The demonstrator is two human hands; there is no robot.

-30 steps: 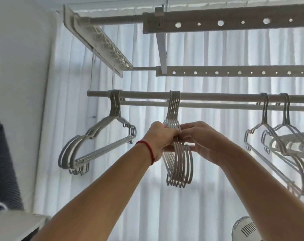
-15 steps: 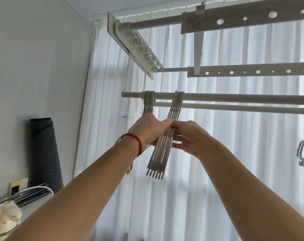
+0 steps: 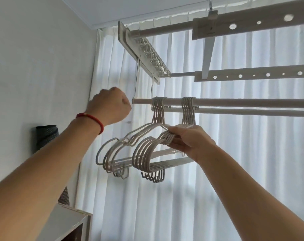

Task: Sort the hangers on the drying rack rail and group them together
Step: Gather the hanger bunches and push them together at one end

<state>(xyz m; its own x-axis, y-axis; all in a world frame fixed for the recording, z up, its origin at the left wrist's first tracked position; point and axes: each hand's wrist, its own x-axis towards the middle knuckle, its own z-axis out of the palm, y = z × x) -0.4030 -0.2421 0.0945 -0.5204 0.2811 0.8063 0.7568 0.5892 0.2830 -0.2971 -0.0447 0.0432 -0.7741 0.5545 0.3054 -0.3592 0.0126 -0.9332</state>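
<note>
Two bunches of several white hangers hang side by side near the left end of the drying rack rail (image 3: 243,103). The left bunch (image 3: 123,143) hangs free. My right hand (image 3: 187,141) grips the right bunch (image 3: 147,150) at its shoulders, just below the hooks. My left hand (image 3: 111,106) is raised left of the rail's end, fingers curled into a fist, holding nothing and touching no hanger. A red cord circles that wrist.
A second rail (image 3: 252,112) runs just behind the first. Perforated rack bars (image 3: 252,74) and an end bracket (image 3: 147,53) sit above. White curtains (image 3: 234,171) hang behind. A wall is at left, with a dark roll (image 3: 46,138) and a white shelf (image 3: 69,221) below.
My left hand let go of the bunch and rose to the left of the rail end. The held bunch slid left beside the other bunch and turned broadside. The view shifted left.
</note>
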